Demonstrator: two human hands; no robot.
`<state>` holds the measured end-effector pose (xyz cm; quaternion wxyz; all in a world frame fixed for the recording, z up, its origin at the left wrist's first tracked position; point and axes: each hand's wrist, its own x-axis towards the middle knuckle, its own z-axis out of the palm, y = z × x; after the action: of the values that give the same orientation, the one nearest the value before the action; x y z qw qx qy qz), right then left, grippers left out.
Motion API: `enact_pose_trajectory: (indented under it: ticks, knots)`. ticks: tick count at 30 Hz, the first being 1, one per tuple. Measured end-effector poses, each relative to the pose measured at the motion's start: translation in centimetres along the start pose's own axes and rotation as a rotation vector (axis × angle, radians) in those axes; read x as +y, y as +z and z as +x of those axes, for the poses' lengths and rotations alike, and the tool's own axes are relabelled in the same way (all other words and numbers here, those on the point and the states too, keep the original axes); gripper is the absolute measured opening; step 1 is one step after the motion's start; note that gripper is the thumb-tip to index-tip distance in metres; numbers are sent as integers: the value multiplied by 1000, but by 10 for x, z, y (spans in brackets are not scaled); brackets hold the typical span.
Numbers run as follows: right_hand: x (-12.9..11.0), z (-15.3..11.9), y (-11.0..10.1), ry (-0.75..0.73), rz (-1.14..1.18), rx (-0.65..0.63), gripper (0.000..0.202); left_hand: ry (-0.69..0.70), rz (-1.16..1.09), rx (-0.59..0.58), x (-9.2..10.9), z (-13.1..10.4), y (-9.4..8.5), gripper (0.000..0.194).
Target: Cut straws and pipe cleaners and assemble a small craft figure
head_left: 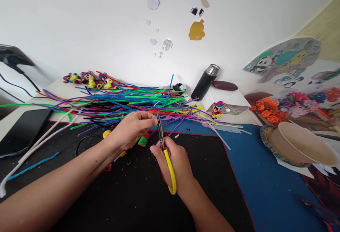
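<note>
My right hand (176,159) is wrapped round yellow-handled scissors (171,175), their blades pointing away from me and reaching my left fingertips. My left hand (136,127) is closed in a pinch beside the blade tips; what it holds is too small to make out. A small green and red fuzzy piece (143,140) lies on the black mat (132,196), just past my left hand. Behind both hands spreads a pile of coloured pipe cleaners (114,99), with several strands crossing near the scissor tips.
A black thermos (204,83) leans by a white box (230,101) with a small fuzzy doll (217,109). A beige bowl (305,143) stands right. Several fuzzy figures (90,79) lie back left, above a black phone (23,129). Orange flowers (268,109) are far right.
</note>
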<state>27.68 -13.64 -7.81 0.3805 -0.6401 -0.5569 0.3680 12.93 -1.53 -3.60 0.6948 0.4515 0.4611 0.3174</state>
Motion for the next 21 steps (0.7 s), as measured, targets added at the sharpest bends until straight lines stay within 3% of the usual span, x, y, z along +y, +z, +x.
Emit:
enact_pose_trajectory:
  ticks: [21]
  knots:
    - [0, 0, 0, 14, 54, -28, 39, 11, 30, -37, -5, 5, -9, 32]
